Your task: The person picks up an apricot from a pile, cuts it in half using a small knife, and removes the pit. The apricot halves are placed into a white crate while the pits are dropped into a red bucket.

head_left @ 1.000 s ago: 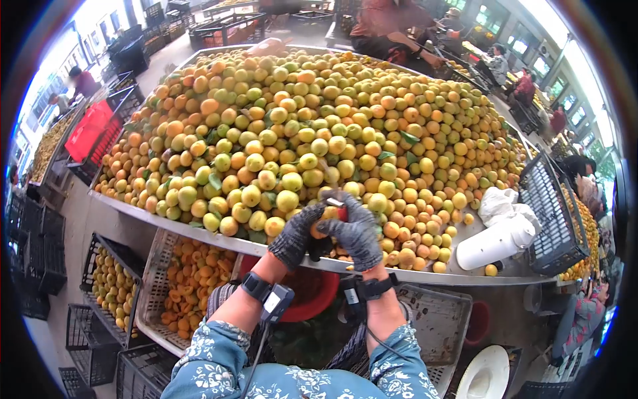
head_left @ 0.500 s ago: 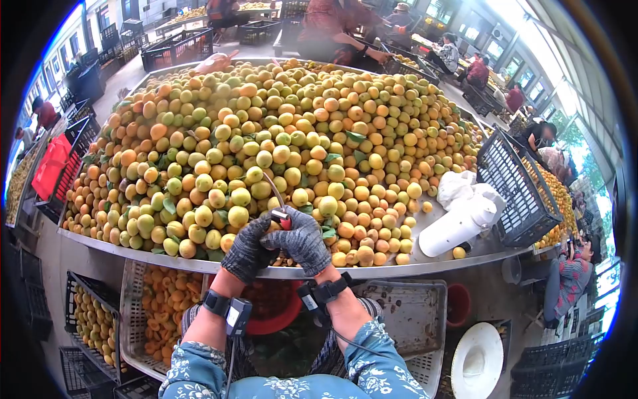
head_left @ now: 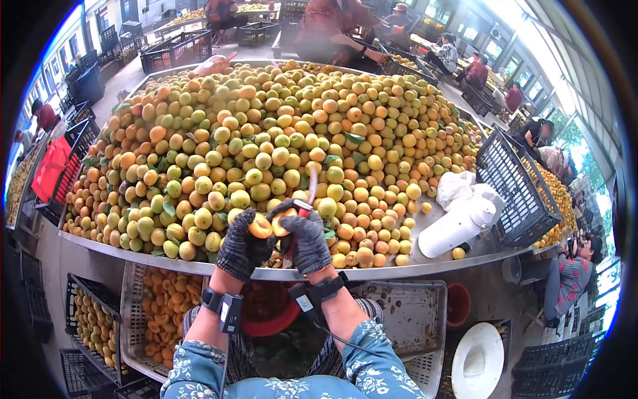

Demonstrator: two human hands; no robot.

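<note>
An apricot is split into two halves just above the front edge of the metal table. My left hand [head_left: 240,247], in a dark grey knitted glove, grips one apricot half [head_left: 260,227], its orange cut face showing. My right hand [head_left: 310,243], gloved alike, is closed round a small knife with a red handle [head_left: 304,209] and a curved blade [head_left: 313,186] pointing away from me. The other apricot half [head_left: 284,221] sits between the two hands, against the right fingers. Beyond them rises a large heap of whole apricots [head_left: 266,133] with some green leaves.
A white bottle [head_left: 452,226] lies on the table's right by a black crate [head_left: 518,189]. Below the table edge are a crate of apricot halves [head_left: 163,309], a red basin [head_left: 269,319], a stained tray [head_left: 405,316] and a white hat [head_left: 477,361]. Other people work around.
The hands have moved slightly apart. The apricot, mostly hidden before, now shows as two halves. The knife blade has turned more upright and to the right.
</note>
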